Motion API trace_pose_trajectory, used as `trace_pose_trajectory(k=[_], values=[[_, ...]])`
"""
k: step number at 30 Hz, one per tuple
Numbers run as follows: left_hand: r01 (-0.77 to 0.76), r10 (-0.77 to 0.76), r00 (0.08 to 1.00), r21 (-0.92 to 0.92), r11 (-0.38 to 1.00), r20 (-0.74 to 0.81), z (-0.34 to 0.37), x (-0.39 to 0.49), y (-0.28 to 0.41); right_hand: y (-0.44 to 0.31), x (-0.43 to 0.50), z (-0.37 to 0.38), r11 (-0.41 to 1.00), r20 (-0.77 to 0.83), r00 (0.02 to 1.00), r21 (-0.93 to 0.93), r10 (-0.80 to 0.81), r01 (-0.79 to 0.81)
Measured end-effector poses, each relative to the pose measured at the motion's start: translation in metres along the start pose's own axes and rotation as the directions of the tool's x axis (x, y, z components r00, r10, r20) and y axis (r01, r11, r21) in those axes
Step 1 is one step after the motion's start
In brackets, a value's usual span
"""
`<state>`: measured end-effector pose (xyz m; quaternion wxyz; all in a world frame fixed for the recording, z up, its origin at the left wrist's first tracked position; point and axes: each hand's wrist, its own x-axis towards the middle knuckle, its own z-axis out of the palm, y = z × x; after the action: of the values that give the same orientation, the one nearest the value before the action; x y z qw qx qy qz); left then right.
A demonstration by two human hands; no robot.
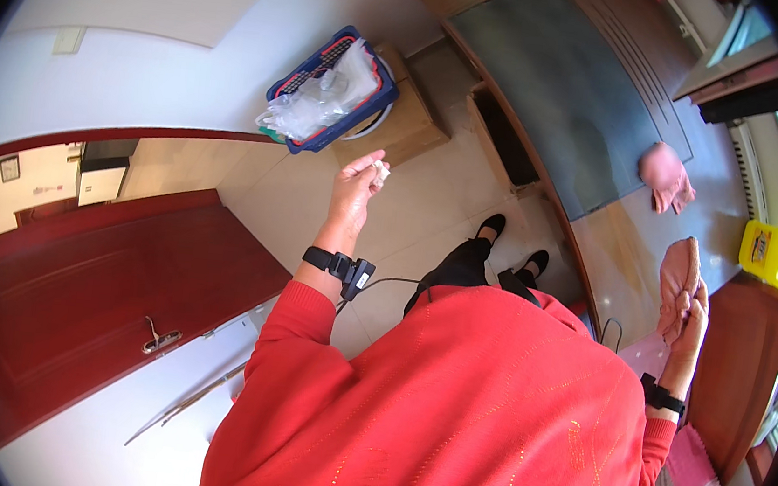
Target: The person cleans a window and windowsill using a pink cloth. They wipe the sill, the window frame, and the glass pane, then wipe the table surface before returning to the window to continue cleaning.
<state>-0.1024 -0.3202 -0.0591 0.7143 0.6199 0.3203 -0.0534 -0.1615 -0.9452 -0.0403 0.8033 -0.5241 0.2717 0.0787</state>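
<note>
In the head view, my left hand (351,197) is raised over the tiled floor, its fingertips pinching a small crumpled white piece (381,173), perhaps paper or tissue. Off to the right, my right hand (691,325) grips a dusty-pink cloth (679,271) that sticks up past the fingers, above the desk's near end. A second pink item (666,175) rests on the desktop; its rounded part is blurred, so I cannot tell what it is. The dark desktop (539,68) has a lighter, brownish smeared patch (616,254).
An open drawer (504,138) juts from the desk. A blue basket (332,136) of clear plastic bags (329,93) sits by a cardboard box (411,119). A yellow jug (766,252) stands near the window. At left is a dark-red door (109,307). A cable (392,280) runs from my left wrist.
</note>
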Motion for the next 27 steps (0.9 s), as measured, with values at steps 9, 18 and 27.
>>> trace_pose_trajectory(k=[9,18,27], values=[[-0.139,0.110,0.964,-0.105,0.985,-0.242,-0.044,0.014,0.013,-0.007,0.012,0.018,0.999,0.050,0.999,-0.047,0.004,-0.002],[-0.020,-0.006,0.992,-0.208,0.978,-0.126,-0.028,0.041,-0.005,-0.016,-0.003,0.046,0.989,-0.060,0.997,-0.133,0.057,-0.064],[-0.089,0.131,0.979,-0.251,0.964,0.158,0.065,0.082,0.019,-0.010,-0.035,0.054,0.996,-0.095,0.995,-0.090,0.018,-0.027]])
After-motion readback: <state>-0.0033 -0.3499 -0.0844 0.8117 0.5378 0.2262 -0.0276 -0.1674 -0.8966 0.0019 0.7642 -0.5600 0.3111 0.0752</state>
